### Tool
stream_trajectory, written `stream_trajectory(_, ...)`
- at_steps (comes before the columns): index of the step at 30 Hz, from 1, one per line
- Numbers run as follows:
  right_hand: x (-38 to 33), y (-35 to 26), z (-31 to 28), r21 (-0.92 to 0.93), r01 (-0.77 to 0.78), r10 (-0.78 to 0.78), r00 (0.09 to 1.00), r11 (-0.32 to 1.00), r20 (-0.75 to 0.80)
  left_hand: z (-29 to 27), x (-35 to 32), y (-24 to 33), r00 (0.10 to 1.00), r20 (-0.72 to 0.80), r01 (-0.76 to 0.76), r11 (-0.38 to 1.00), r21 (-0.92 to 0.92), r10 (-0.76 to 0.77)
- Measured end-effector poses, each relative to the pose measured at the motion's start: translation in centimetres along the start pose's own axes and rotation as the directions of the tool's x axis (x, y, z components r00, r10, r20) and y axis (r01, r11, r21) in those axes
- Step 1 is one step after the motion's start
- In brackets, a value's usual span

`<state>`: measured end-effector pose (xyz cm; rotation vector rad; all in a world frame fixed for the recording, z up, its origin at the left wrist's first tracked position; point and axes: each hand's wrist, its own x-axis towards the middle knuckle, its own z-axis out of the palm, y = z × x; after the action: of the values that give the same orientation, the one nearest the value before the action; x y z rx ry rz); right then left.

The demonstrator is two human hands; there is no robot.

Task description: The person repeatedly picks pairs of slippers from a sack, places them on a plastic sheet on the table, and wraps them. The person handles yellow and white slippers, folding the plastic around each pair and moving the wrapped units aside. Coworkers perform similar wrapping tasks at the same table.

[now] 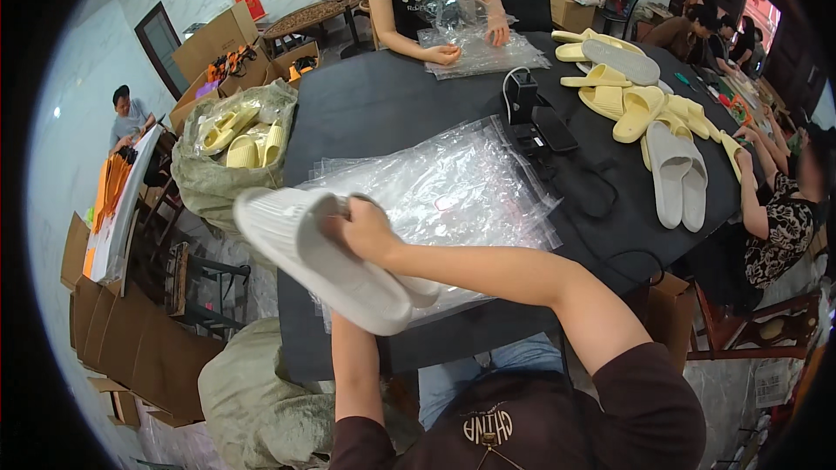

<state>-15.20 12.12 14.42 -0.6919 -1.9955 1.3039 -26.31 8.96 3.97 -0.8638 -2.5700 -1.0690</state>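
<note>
So the right hand (361, 228) is curled around the upper edge of a pair of pale grey slippers (318, 257), fingers wrapped over the rim and closed tight on them. The slippers look stacked sole to sole and sit tilted, long end pointing down and toward the person's body, held above the near edge of the black table (392, 104).

The left hand is honestly hard to call. The left forearm comes up from below and disappears behind the slippers, so I can't tell if that hand is gripping them or just under them.

Right beyond the right hand there's a messy stack of clear plastic bags (453, 183) spread across the table, some of it touching or tucked under the slippers. Further out and to the right of the hands is a heap of yellow slippers (631, 104) with another grey pair (675, 174) lying flat beside it. A black charger block with a cable (522, 91) stands past the bags.

Off to the left of the hands, a sack full of yellow slippers (235, 144) sits next to the table. Across the table another person's hands (470, 39) are working on more plastic bags.
</note>
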Motion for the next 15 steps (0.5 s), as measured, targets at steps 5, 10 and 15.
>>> stream_trajectory(5, 0.3, 5.2, -2.9, 0.055, 0.018, -0.018, 1.000, 0.998, 0.000, -0.6, 0.6, 0.5, 0.999, 0.027, 0.021, 0.999, -0.042, -0.020)
stream_trajectory(10, 1.2, 4.3, -10.2, 0.313, -0.331, 0.313, 0.944, 0.890, 0.108, -0.9, 0.7, 0.2, 0.994, 0.057, 0.095, 0.995, 0.009, -0.095)
stream_trajectory(15, 2.8, 11.0, -18.7, 0.675, -0.362, 0.315, 0.928, 0.644, 0.197, -1.1, 0.7, 1.5, 0.995, 0.072, 0.067, 0.998, -0.016, -0.065)
